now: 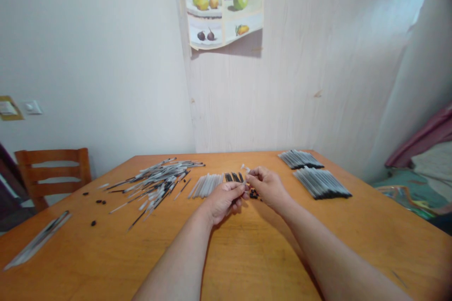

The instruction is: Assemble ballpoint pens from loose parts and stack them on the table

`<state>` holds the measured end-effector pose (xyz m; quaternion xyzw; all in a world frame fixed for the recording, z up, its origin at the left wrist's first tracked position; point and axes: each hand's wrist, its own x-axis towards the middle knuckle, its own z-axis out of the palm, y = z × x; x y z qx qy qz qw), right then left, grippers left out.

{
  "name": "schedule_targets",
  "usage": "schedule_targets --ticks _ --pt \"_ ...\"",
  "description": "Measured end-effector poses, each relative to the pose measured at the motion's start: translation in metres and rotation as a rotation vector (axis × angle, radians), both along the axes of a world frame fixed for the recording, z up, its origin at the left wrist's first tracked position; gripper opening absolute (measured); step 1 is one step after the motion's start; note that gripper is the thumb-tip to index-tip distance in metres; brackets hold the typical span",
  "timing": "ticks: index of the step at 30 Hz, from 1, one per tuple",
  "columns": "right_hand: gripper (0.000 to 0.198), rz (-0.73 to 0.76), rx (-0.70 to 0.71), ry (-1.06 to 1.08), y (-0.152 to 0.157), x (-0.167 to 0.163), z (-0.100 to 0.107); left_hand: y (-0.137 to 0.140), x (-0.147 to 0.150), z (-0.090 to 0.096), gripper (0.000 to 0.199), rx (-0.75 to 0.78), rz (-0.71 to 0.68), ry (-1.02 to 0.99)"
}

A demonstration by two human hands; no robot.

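Over the middle of the table, my left hand (224,201) and my right hand (267,186) meet at the fingertips. My left hand is closed around a slim pen part, mostly hidden by the fingers. The thumb and forefinger of my right hand pinch a small pale pen part at its end; its exact shape is too small to tell. Just beyond my left hand lie a row of translucent white pen barrels (205,186) and several dark pen refills (233,177). Small black pen caps (253,194) sit under my right hand, with small white pieces (244,167) behind it.
A loose heap of refills (155,181) spreads across the left of the wooden table (169,254). Black bits (93,223) and a clear bag with pens (38,240) lie farther left. Two stacks of grey pens with black ends (321,182) lie right. A chair (52,169) stands left.
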<state>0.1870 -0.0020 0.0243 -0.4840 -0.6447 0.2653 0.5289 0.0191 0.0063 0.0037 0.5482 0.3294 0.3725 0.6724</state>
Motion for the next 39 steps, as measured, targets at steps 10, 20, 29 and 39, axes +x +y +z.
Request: schedule_targets --ticks 10,20,29,39 --pt "0.036 0.0 -0.032 -0.017 -0.002 0.007 0.006 0.001 0.0 0.0 0.045 -0.016 0.03 -0.02" --pt "0.023 -0.331 -0.131 0.008 0.027 0.077 -0.003 0.002 -0.002 0.004 0.039 0.011 0.059 -0.046" --pt "0.01 -0.204 -0.308 -0.273 0.037 0.1 -0.032 0.002 -0.003 0.005 0.036 0.002 0.069 -0.057" --pt "0.006 -0.165 -0.374 -0.384 0.042 0.1 -0.041 0.002 -0.003 0.006 0.036 0.0 0.075 -0.051"
